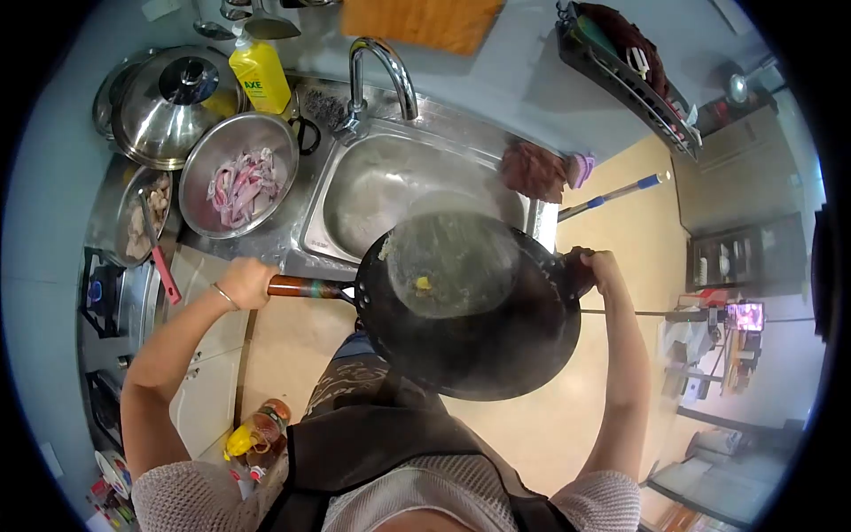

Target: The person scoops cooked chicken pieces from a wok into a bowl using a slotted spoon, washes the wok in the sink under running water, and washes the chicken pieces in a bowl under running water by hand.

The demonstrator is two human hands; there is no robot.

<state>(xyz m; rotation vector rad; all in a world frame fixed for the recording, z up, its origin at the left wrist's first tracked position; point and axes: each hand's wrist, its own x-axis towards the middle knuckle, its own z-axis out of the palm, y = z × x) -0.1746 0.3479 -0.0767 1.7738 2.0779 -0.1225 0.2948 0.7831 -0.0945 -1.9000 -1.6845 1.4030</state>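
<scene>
A large black wok (496, 355) is held up at the near edge of the steel sink (355, 191), partly over it. Cloudy liquid with a small yellow piece lies toward the wok's sink side, and steam rises. My left hand (250, 284) is closed round the wok's wooden handle (306, 286). On the opposite side, my right hand (601, 270) grips the small dark ear handle. The chrome faucet (356, 89) stands behind the sink, its spout over the basin.
Left of the sink are a steel bowl of pinkish meat (239, 177), a lidded pot (177, 106), a yellow AXE bottle (260, 75) and a pan with pale pieces (146, 213). A brown cloth (534, 170) lies at the sink's right. Bottles (259, 430) stand low left.
</scene>
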